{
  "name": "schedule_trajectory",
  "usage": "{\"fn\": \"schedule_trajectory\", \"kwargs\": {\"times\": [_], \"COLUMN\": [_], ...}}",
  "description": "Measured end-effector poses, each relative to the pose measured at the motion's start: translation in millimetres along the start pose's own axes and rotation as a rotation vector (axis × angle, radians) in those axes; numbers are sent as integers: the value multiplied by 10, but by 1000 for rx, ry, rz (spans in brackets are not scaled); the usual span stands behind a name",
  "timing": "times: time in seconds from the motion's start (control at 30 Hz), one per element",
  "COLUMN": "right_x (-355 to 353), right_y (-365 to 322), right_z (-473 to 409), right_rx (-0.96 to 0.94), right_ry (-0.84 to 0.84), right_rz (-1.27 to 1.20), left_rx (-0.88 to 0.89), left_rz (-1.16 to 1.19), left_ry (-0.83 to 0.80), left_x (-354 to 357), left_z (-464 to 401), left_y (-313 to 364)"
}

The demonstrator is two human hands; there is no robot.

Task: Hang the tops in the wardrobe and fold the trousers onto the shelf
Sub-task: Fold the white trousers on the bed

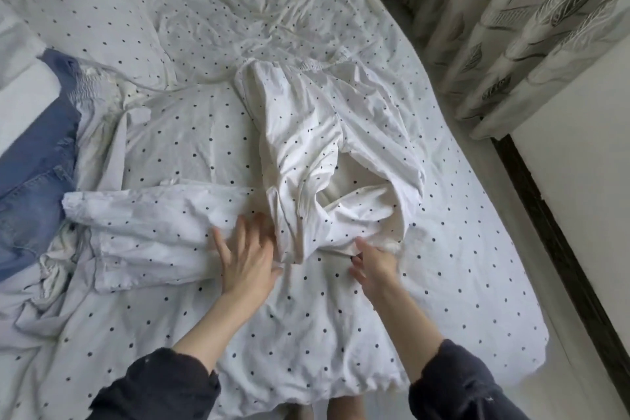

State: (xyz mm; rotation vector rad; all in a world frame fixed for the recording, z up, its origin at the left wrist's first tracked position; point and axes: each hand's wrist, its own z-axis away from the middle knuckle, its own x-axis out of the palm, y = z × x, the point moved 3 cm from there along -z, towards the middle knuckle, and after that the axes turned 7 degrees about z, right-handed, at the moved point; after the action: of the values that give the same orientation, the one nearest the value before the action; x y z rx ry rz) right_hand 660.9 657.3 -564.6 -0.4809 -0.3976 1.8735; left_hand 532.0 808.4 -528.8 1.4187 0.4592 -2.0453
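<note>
Currently, the white polka-dot trousers (327,160) lie spread near the middle of the bed (477,249), waistband toward the far edge, one leg angled toward the left edge. Left hand (247,257), fingers straight and spread, presses flat on that leg, apparently to smooth it for folding. Right hand (373,264) pinches the hem of the other leg, probably to straighten or turn it. Blue denim trousers (30,160) and a crumpled white garment (99,119) wait at the left edge.
</note>
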Motion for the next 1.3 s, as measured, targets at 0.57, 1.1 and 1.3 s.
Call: {"fn": "schedule_trajectory", "kwargs": {"times": [0.57,1.1,1.3], "right_x": [-1978,-1216,-640], "right_y": [-708,323,852], "right_z": [641,687,743], "right_rx": [-526,-625,-131], "right_ry": [432,-112,-541], "right_rz": [638,1013,547], "left_rx": [-245,-574,-237], "left_rz": [453,1413,1293], "left_ry": [253,-21,-274], "left_x": [-662,292,483], "left_z": [900,1531,1775], "left_y": [634,530,324]}}
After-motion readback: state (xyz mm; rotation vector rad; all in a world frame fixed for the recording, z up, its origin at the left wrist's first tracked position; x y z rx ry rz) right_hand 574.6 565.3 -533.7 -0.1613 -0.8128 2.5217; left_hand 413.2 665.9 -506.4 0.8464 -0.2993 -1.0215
